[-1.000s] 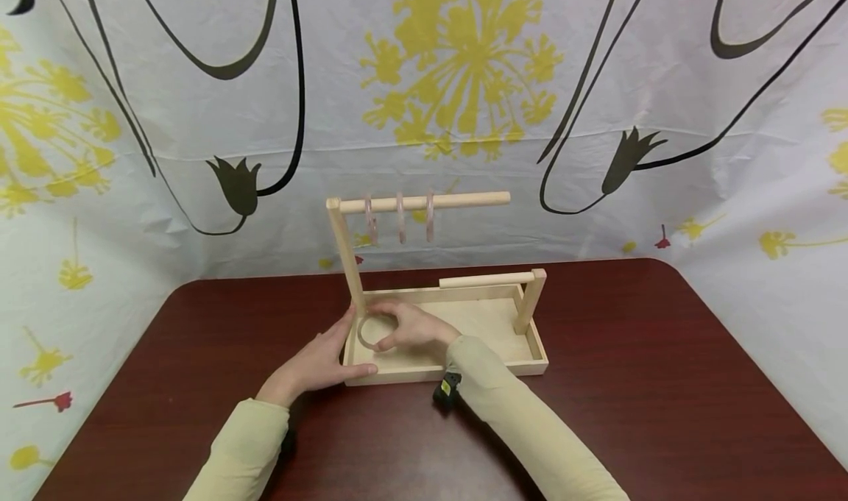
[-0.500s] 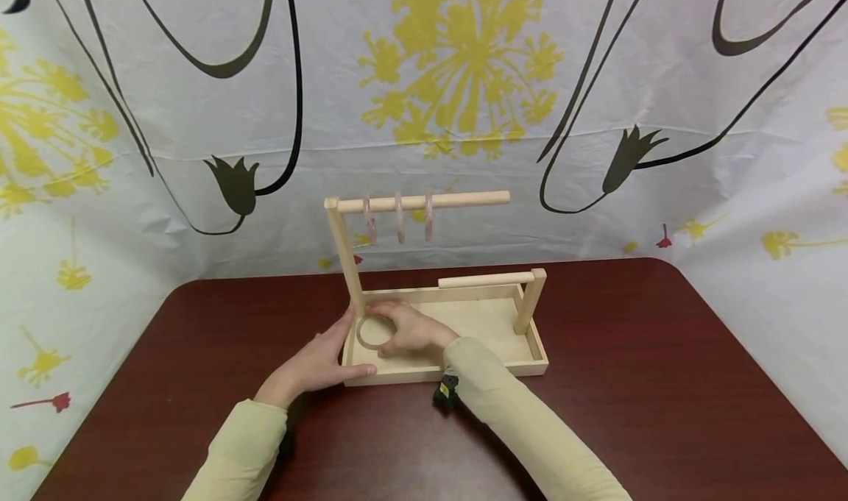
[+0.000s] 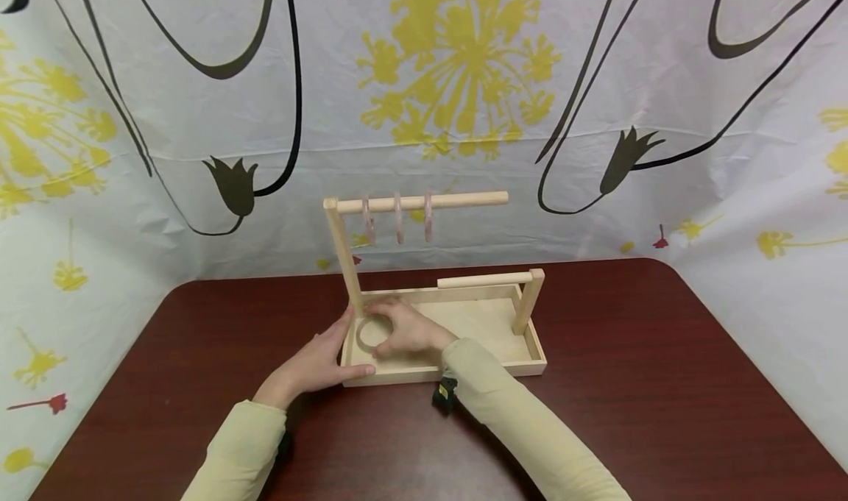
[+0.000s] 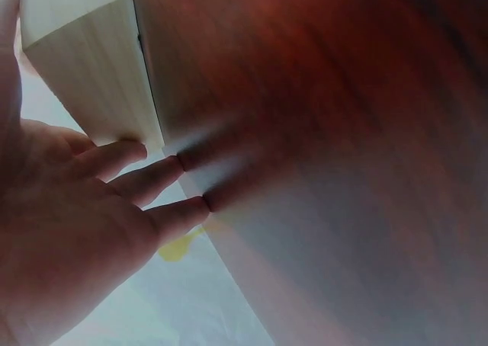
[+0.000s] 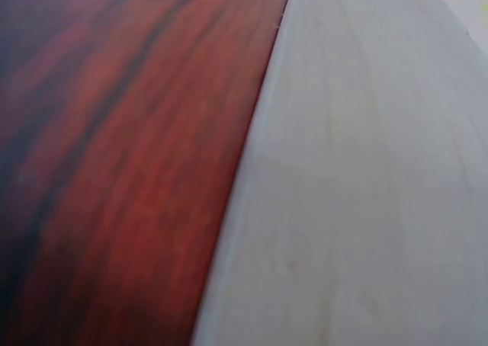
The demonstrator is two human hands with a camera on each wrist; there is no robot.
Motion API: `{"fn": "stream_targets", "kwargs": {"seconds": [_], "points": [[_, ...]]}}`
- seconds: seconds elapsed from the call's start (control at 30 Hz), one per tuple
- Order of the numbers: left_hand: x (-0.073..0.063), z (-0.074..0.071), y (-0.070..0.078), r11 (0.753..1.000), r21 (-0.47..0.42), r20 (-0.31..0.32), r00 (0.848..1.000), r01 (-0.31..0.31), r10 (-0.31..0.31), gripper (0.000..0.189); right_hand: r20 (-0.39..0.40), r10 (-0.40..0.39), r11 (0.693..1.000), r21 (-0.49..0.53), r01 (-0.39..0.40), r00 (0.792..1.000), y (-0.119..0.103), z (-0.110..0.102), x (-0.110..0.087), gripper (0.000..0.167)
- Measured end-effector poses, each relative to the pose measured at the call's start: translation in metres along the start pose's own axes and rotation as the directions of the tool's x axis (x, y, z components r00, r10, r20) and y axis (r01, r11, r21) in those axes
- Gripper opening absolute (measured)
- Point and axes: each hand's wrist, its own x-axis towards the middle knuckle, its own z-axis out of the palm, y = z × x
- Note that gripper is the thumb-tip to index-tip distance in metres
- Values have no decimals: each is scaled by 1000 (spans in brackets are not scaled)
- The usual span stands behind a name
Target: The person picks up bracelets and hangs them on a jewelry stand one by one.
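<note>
A pale wooden jewelry stand has a shallow tray (image 3: 483, 363) for its base. Flat in the tray's left end, beside the tall post (image 3: 342, 258), lies a thin bangle (image 3: 360, 337). My right hand (image 3: 412, 332) reaches over the front wall and pinches the bangle's right side, thumb at the near rim and fingers at the far rim. My left hand (image 3: 316, 361) rests against the tray's left front corner, its thumb along the front wall. In the left wrist view, straight fingers (image 4: 145, 182) touch the tray's side (image 4: 99, 64). The right hand is outside its wrist view.
Three pinkish bangles (image 3: 400, 221) hang from the upper bar (image 3: 457, 201). A shorter post (image 3: 528, 306) on the right carries a lower bar (image 3: 483, 280). The stand sits on a dark red table (image 3: 662, 383), with a patterned cloth (image 3: 477, 170) behind.
The right thumb has shifted slightly left, back onto the near rim of the bangle. My left hand keeps its place at the tray's corner. The hanging bangles stay put.
</note>
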Motion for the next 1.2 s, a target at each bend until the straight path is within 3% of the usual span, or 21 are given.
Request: {"fn": "stream_targets", "kwargs": {"seconds": [0.3,1.2], "points": [[-3,-1,-2,1000,-5,-10,1000,-2,1,110,-27,5,989,151,-1,1000,-3,-1,-2,71],[-1,0,-1,1000,-1,7,1000,-10,10,108,-81,-4,964,264,25,997,-15,-17,-29,72]]}}
